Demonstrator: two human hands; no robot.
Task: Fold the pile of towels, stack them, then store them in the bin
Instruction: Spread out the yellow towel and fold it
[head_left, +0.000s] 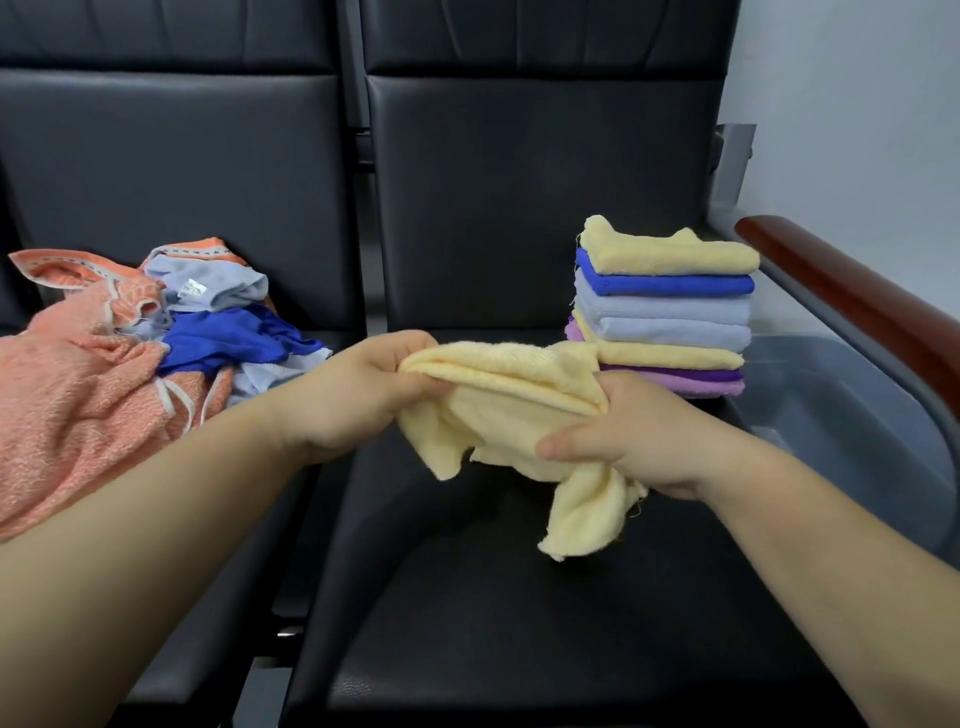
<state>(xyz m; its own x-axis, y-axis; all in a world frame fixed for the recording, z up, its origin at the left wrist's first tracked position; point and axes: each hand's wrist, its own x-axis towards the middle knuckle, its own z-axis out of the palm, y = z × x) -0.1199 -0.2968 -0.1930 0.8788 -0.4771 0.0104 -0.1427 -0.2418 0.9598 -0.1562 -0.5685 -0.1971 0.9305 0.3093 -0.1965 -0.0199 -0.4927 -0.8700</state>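
Note:
A pale yellow towel (506, 400) hangs crumpled between my hands above the black seat. My left hand (353, 400) pinches its upper left edge. My right hand (628, 436) grips the bunched cloth on the right, and a loose tail droops below it. A pile of unfolded towels (119, 353), orange, blue and pale lilac, lies on the left seat. A neat stack of folded towels (665, 312), yellow, blue, lilac and purple, stands at the back right of the middle seat.
Two black padded seats (493, 597) with tall backs fill the view. A translucent grey bin (852, 415) sits right of the stack, under a brown wooden armrest (857, 296). A pale wall rises at the far right.

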